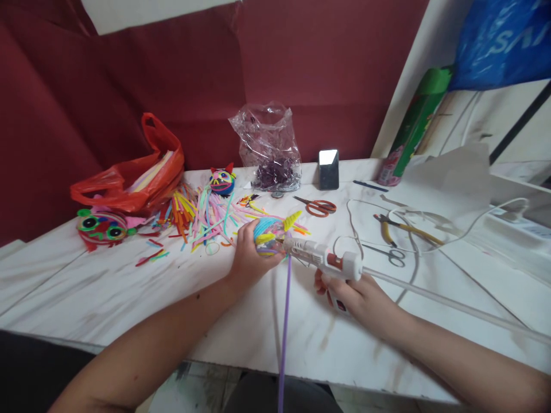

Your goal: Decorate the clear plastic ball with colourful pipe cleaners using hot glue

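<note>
My left hand [246,256] is closed around a small ball wrapped in coloured pipe cleaners [267,234], blue and yellow, with a yellow horn sticking out to the right. A long purple pipe cleaner [284,321] hangs down from the ball toward me. My right hand [356,297] grips the handle of a white glue gun [327,259]. The gun's nozzle touches the right side of the ball. A clear glue stick [451,304] juts out of the gun's back to the right.
On the white table [129,287] lie a heap of cut pipe cleaners [202,215], two finished creature balls [222,180] [102,227], a red bag [138,175], a clear bag [272,152], red scissors [319,206], pliers [400,228], small scissors [390,253], a phone [329,169] and a green can [408,132].
</note>
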The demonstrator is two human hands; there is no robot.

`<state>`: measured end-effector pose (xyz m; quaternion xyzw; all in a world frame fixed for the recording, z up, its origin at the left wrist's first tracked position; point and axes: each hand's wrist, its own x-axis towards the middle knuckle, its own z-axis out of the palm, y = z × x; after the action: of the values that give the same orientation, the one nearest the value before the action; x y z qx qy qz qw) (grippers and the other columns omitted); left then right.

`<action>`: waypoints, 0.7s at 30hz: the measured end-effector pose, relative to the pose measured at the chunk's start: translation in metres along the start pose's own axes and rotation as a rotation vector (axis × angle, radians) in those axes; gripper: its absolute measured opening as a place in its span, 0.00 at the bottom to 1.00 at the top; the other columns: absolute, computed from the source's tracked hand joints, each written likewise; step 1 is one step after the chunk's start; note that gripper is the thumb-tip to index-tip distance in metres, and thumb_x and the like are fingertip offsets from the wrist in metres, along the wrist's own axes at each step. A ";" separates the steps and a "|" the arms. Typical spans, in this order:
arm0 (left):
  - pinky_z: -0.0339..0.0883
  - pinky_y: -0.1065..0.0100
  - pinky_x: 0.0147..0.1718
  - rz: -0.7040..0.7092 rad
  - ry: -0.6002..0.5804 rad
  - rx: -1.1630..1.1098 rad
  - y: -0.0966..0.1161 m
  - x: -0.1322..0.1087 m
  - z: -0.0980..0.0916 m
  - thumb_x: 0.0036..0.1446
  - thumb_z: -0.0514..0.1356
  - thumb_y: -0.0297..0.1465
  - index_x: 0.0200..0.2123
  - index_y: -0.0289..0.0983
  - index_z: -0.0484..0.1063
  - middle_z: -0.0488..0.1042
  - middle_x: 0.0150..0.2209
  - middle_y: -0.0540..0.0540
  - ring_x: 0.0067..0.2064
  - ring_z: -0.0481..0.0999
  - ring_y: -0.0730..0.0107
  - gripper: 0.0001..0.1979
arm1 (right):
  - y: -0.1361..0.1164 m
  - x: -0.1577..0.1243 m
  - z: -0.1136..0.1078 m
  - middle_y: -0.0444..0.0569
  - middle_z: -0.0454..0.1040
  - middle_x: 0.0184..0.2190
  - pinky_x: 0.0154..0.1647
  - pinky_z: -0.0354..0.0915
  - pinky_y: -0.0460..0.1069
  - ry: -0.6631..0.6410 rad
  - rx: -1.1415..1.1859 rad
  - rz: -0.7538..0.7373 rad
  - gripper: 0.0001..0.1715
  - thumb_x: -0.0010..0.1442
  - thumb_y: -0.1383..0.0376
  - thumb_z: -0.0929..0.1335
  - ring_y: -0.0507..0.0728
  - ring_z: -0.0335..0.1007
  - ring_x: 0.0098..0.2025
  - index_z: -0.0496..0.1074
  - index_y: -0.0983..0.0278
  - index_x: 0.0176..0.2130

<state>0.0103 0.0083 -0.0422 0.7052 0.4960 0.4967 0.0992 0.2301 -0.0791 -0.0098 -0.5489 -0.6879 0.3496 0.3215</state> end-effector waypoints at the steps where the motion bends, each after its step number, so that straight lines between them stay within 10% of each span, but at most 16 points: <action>1: 0.64 0.50 0.55 -0.003 0.001 -0.002 -0.001 0.000 0.000 0.37 0.70 0.35 0.57 0.39 0.59 0.64 0.54 0.38 0.58 0.66 0.50 0.42 | 0.000 0.000 0.001 0.51 0.76 0.28 0.33 0.68 0.52 -0.004 0.001 -0.010 0.25 0.57 0.47 0.58 0.58 0.71 0.30 0.71 0.62 0.28; 21: 0.62 0.49 0.58 0.079 0.036 0.066 0.000 -0.001 0.005 0.38 0.70 0.33 0.57 0.37 0.58 0.64 0.53 0.36 0.58 0.66 0.50 0.41 | 0.008 -0.002 0.005 0.49 0.76 0.30 0.33 0.67 0.52 -0.002 -0.066 -0.052 0.25 0.62 0.48 0.58 0.57 0.71 0.31 0.72 0.61 0.31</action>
<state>0.0142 0.0091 -0.0454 0.7182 0.4856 0.4961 0.0471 0.2303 -0.0800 -0.0195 -0.5408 -0.7134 0.3188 0.3115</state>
